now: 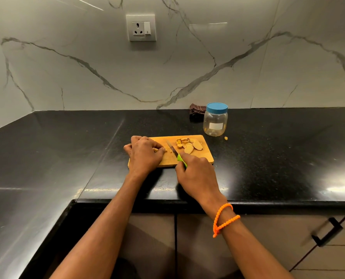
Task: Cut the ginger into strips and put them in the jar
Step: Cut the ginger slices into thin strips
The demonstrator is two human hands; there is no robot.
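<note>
On a black countertop lies a wooden cutting board. The left hand, fingers curled, pins a small piece of ginger against the board; the piece is mostly hidden, so its shape is unclear. The right hand grips a green-handled knife, its blade resting on the board just right of the left fingertips. Ginger slices sit piled at the board's far right. Behind the board stands a clear jar, its blue lid on.

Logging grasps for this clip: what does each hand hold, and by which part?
Right hand grips the knife by its green handle. Left hand pins a ginger piece under curled fingertips on the board.
</note>
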